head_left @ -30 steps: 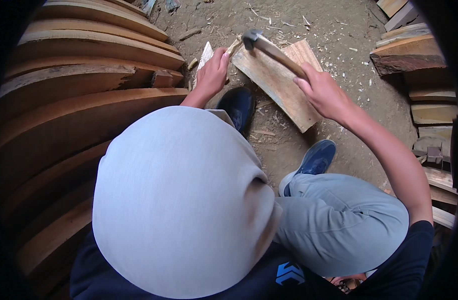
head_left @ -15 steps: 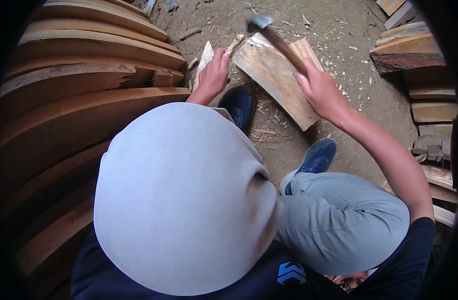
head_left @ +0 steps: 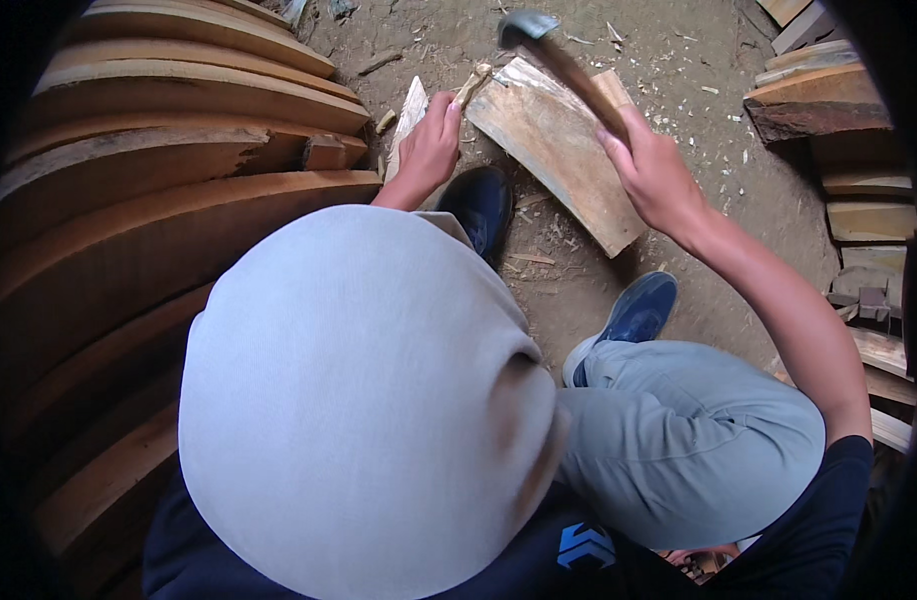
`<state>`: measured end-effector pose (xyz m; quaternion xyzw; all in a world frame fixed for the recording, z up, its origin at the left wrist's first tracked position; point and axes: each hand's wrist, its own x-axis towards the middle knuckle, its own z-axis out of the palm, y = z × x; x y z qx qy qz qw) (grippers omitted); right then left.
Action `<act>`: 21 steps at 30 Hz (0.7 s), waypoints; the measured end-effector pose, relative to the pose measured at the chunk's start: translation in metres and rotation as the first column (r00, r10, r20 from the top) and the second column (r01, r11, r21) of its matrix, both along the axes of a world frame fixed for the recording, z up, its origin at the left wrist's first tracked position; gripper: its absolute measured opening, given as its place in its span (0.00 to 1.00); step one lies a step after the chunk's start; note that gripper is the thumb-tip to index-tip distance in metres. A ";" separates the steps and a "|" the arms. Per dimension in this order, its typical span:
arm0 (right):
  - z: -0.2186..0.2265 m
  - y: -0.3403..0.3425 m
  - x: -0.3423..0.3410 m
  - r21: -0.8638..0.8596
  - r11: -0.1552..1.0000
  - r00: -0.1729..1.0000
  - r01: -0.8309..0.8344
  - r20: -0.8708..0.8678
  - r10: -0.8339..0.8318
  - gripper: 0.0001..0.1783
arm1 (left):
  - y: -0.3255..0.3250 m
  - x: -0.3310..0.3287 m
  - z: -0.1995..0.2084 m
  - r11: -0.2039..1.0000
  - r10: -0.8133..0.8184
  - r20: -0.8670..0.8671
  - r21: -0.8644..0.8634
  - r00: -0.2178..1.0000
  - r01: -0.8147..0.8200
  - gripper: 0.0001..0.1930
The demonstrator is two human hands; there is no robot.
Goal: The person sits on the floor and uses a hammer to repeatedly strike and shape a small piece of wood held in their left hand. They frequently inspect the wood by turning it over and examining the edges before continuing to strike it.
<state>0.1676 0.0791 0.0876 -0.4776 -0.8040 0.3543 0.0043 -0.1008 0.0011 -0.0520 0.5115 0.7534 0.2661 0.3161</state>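
Left hand (head_left: pixel 431 145), upper centre, closed round stick (head_left: pixel 472 86); stick points toward upper right, tip near upper-left corner of board (head_left: pixel 559 145). Right hand (head_left: pixel 661 178), upper right of centre, wrapped round tool handle (head_left: pixel 582 85); metal head (head_left: pixel 528 29) near top edge. Board between hands, above floor (head_left: pixel 769 205).

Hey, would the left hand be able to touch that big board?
Probably yes: the left hand is close beside the board and nothing seems to block it, though it holds a stick.
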 end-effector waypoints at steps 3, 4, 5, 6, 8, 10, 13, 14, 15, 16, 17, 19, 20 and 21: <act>-0.029 -0.003 0.011 0.069 0.994 0.996 -0.090 0.029 0.088 0.15 | -0.002 0.001 -0.006 1.000 0.002 0.013 0.009 1.000 -0.002 0.20; -0.039 0.000 0.017 0.071 0.987 0.987 -0.143 0.085 0.137 0.15 | -0.001 0.002 -0.008 1.000 -0.003 0.024 0.005 1.000 0.003 0.20; -0.039 0.003 0.018 0.073 0.988 0.989 -0.134 0.068 0.129 0.15 | 0.000 0.001 -0.009 1.000 -0.008 0.033 0.002 0.999 0.008 0.21; -0.039 0.006 0.020 0.076 0.989 0.991 -0.125 0.051 0.121 0.15 | 0.003 0.001 -0.010 1.000 -0.013 0.043 -0.001 0.999 0.013 0.21; -0.033 0.005 0.014 0.083 0.993 0.996 -0.084 -0.019 0.086 0.15 | 0.001 0.000 -0.007 1.000 -0.007 0.045 0.026 0.999 0.006 0.21; -0.015 -0.003 0.010 0.079 0.997 0.993 0.007 -0.121 0.002 0.16 | -0.002 0.002 -0.005 1.000 -0.002 0.040 0.009 0.999 0.002 0.21; -0.021 -0.007 0.013 -0.024 0.995 0.995 -0.094 0.041 0.095 0.17 | 0.001 0.006 0.000 0.999 0.008 0.014 -0.033 1.000 -0.008 0.21; -0.025 -0.006 0.012 -0.012 0.987 0.982 -0.162 0.092 0.162 0.17 | 0.001 0.006 0.000 0.999 0.016 0.009 -0.033 1.000 -0.015 0.21; -0.029 -0.003 0.011 0.026 0.980 0.978 -0.197 0.081 0.194 0.17 | 0.001 0.006 -0.001 0.999 0.022 0.004 -0.033 1.000 -0.022 0.21; -0.030 0.000 0.013 0.027 0.986 0.986 -0.162 0.029 0.161 0.17 | 0.003 0.006 -0.002 0.999 0.024 0.027 -0.024 0.999 -0.023 0.21; -0.028 -0.001 0.009 0.020 0.991 0.991 -0.130 -0.024 0.131 0.18 | 0.001 0.005 -0.003 0.999 0.029 0.050 -0.022 0.998 -0.027 0.21; -0.022 -0.002 0.004 -0.003 0.999 0.994 -0.049 -0.100 0.048 0.18 | -0.001 0.003 -0.007 0.999 0.036 0.077 0.001 0.996 -0.037 0.20; -0.015 -0.003 0.005 -0.018 1.000 0.992 0.000 -0.123 -0.003 0.18 | 0.000 0.002 -0.010 0.999 0.040 0.082 0.023 0.996 -0.042 0.20; -0.006 -0.002 0.004 -0.028 0.998 0.988 0.047 -0.145 -0.051 0.18 | 0.001 0.001 -0.010 0.997 0.045 0.088 0.050 0.995 -0.050 0.19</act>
